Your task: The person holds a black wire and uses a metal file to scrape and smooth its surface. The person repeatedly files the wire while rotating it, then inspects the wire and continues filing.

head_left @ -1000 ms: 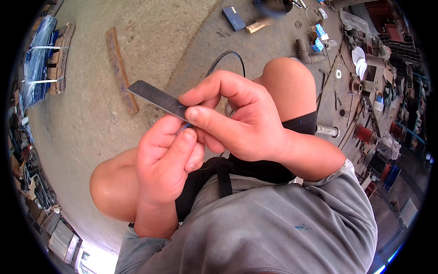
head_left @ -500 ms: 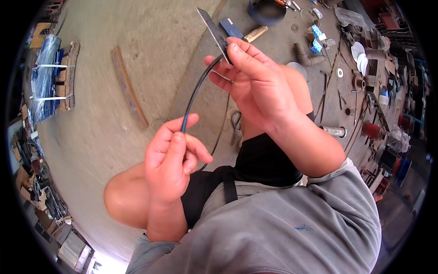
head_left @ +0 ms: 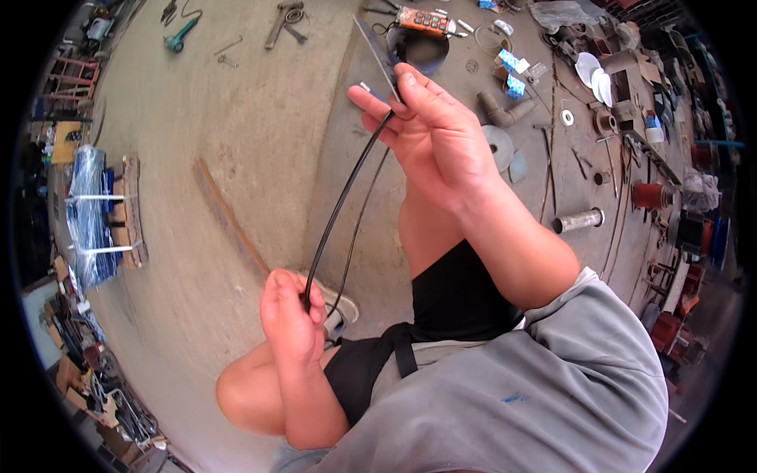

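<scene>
A flat, pointed grey metal blade (head_left: 374, 54) sticks up from between the thumb and fingers of my right hand (head_left: 445, 146). The fingers hide its lower end, so any handle cannot be made out. A black cable (head_left: 344, 188) runs from under those fingers down to my left hand (head_left: 290, 315), which is closed around it above my left knee. Between the hands the cable bows gently, and a further length hangs behind it toward my shoe (head_left: 344, 309).
A rusty curved metal strip (head_left: 229, 217) lies on the floor at left. Beyond my right hand are a dark round pan (head_left: 422, 51) and an orange remote control (head_left: 423, 21). A pipe elbow (head_left: 505, 110), a metal tube (head_left: 579, 221) and scattered tools lie to the right.
My left hand has slid down, away from the right hand, and its fingers have closed around the cable. The span between the hands is longer and straighter. The view has shifted.
</scene>
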Available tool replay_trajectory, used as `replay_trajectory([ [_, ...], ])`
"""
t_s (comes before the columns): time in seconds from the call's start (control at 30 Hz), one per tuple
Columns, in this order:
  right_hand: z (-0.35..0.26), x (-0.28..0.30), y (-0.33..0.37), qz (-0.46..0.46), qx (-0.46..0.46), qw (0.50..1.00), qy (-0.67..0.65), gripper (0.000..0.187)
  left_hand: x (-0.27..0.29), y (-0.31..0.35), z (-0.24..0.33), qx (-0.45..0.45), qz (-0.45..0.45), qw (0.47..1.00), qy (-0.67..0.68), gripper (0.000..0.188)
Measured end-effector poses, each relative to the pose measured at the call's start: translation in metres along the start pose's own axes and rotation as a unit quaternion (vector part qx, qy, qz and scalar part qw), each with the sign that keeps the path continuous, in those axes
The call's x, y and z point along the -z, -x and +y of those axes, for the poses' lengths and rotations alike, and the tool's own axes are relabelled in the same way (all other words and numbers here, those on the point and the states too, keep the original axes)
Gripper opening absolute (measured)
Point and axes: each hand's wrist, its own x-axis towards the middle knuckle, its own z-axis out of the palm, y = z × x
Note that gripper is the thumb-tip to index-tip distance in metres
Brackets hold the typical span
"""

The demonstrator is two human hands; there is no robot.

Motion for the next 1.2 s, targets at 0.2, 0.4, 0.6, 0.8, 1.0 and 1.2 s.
replay_trajectory([
  [0.2,-0.023,0.021,-0.029,0.008,-0.007,1.000,-0.020,0.017,0.028,0.001,0.014,-0.066,-0.096,0.982,-0.149,0.020],
  [0.4,-0.021,0.014,-0.032,-0.007,-0.067,0.996,-0.052,0.020,0.046,0.009,0.041,-0.100,-0.021,0.994,0.041,0.023],
  [0.6,-0.007,0.008,-0.021,-0.150,-0.165,0.974,-0.031,0.029,0.046,0.008,0.081,-0.069,-0.087,0.956,0.273,0.029],
  [0.8,0.017,-0.020,0.013,-0.144,-0.190,0.956,0.168,0.038,0.063,0.007,0.120,-0.091,-0.221,0.910,0.340,0.032],
  [1.0,0.043,-0.012,0.029,-0.271,-0.162,0.904,0.287,0.023,0.064,0.008,0.161,-0.114,-0.268,0.887,0.357,0.034],
  [1.2,0.055,-0.014,0.037,-0.272,-0.188,0.883,0.332,0.014,0.074,0.001,0.183,-0.142,-0.321,0.839,0.415,0.030],
])
